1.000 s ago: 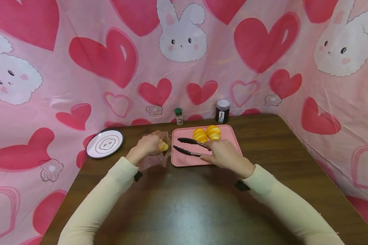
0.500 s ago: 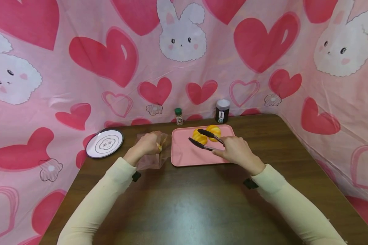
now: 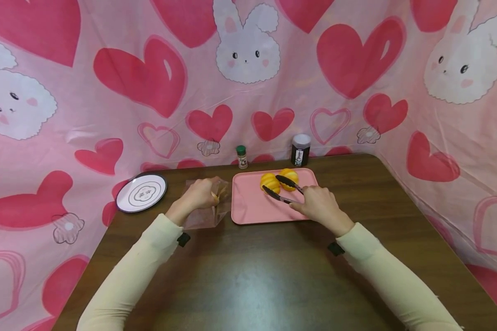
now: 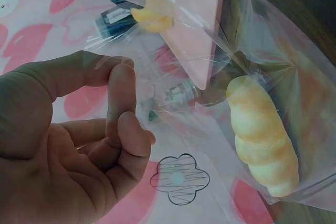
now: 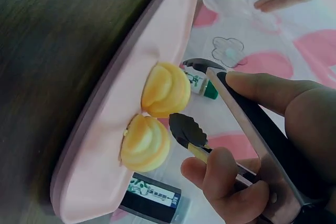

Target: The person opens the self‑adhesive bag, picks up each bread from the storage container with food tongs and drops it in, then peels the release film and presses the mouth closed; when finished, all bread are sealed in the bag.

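My left hand [image 3: 196, 194] pinches the edge of a clear plastic bag [image 3: 200, 219] left of the pink tray [image 3: 248, 209]. Inside the bag lies a ridged, pale-yellow bread roll [image 4: 262, 137], mostly hidden behind the hand in the head view. Metal tongs with black tips [image 5: 252, 129] are gripped by my right hand [image 3: 322, 207], their arms spread. On the tray sit two round, yellow striped buns, a left one [image 3: 270, 182] and a right one [image 3: 290, 174]. The tong tips hover over them; whether they touch is unclear in the head view.
A white plate [image 3: 142, 194] with a dark rim lies at the table's left edge. Behind the tray stand a green-capped shaker [image 3: 242, 157] and a dark jar with a pale lid [image 3: 300, 151]. Pink patterned cloth [image 3: 248, 101] hangs behind the brown table [image 3: 248, 271].
My right hand has carried the tongs rightward, from the tray's left part to above the buns. The roll beside my left hand has become mostly hidden; that hand stays nearly in place.
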The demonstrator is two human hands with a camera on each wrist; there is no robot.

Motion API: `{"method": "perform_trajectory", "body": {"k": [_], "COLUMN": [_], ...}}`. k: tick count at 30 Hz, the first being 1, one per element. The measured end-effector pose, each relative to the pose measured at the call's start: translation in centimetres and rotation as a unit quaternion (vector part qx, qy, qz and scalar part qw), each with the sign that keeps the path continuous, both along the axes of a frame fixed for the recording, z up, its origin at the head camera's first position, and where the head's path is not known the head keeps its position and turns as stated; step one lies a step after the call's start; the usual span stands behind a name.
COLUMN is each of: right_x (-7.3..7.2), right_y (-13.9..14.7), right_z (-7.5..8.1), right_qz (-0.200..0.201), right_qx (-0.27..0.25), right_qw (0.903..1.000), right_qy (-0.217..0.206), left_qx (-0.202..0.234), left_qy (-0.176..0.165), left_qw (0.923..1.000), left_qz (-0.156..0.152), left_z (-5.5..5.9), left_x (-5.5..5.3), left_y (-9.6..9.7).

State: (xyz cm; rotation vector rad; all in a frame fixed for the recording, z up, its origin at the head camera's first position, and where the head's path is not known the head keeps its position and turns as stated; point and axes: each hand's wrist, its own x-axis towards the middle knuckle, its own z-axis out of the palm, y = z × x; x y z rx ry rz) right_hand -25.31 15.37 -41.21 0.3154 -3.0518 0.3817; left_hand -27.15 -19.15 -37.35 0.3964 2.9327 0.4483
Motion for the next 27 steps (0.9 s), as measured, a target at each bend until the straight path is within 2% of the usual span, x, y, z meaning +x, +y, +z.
{"method": "perform_trajectory", "body": {"k": [6,14,27], "right_x": [-0.5,-0.5,-0.8], "right_y": [-0.4,-0.7,-1.1], "right_z": [-0.3,-0.1,-1.0], "right_qz": [-0.007,-0.005,0.005], "right_qx": [0.011,0.014,0.036], "right_qw": [0.9999,0.9999,0.9993], "right_qy": [0.007,0.002,0.009], "left_qx": [0.015,0.011,0.028], "left_qy": [-0.015,0.002,-0.037], "left_qw": [0.9998,0.9999,0.9988], "left_qz": [-0.001,-0.006,-0.019], "left_z": [0.2,0.4,0.4], "left_x": [-0.1,-0.2,-0.3], "left_y": [0.0,0.0,-0.1]}}
